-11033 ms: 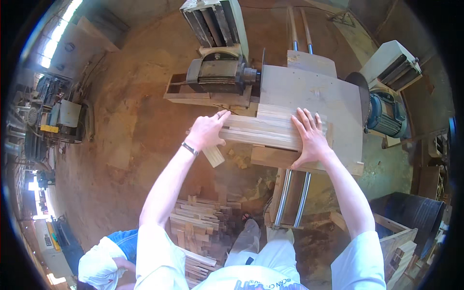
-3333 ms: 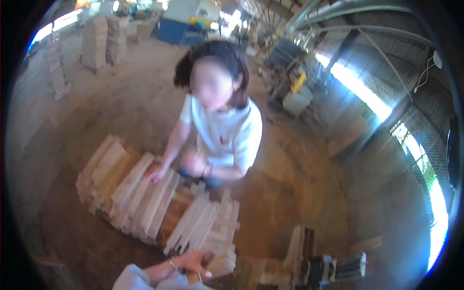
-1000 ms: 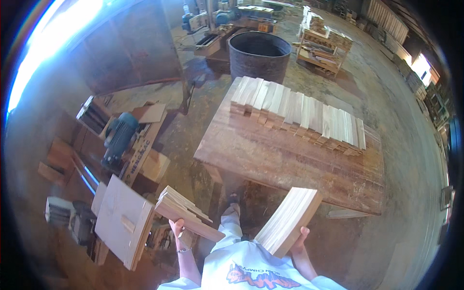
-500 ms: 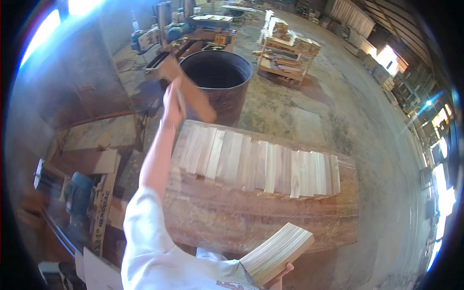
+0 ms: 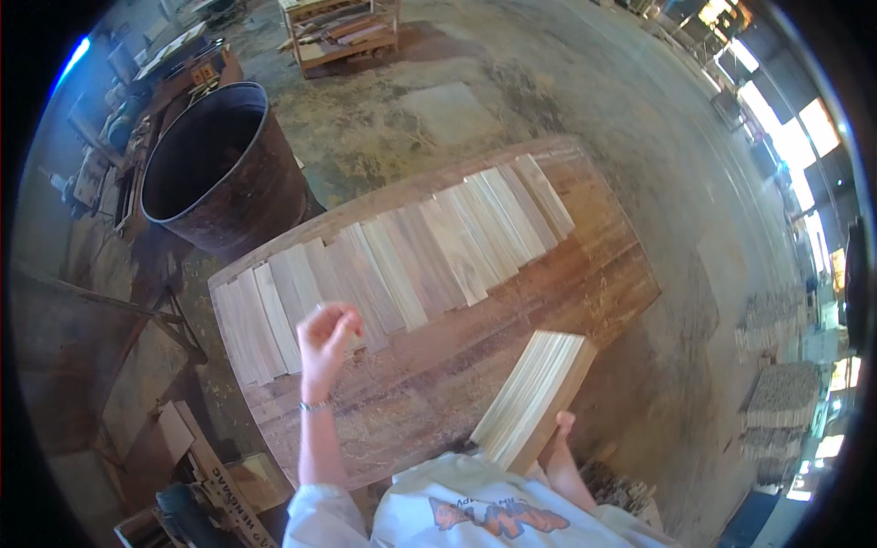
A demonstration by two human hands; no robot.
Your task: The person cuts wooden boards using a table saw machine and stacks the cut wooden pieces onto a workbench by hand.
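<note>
My left hand [image 5: 329,340] is raised over the left part of the workbench, fingers curled in, with no board visible in it. Below and beyond it, a row of thin wooden slats [image 5: 393,260] lies side by side across the wooden tabletop [image 5: 438,379]. Against my body my right hand [image 5: 559,437] clasps a stack of similar wooden slats [image 5: 530,395], its thumb showing on the stack's right side. The stack tilts up toward the table's near edge, and most of that hand's fingers are hidden behind it.
A rusty open metal drum [image 5: 247,183] stands just past the table's far left corner. Further back is a wooden rack [image 5: 347,46] with boards. Machinery [image 5: 206,498] stands at lower left, and stacked timber [image 5: 781,402] lies off to the right.
My left hand has come back from beside the drum to above the slats; the wooden board it held is no longer in it. The view has turned, and the right hand still holds its stack.
</note>
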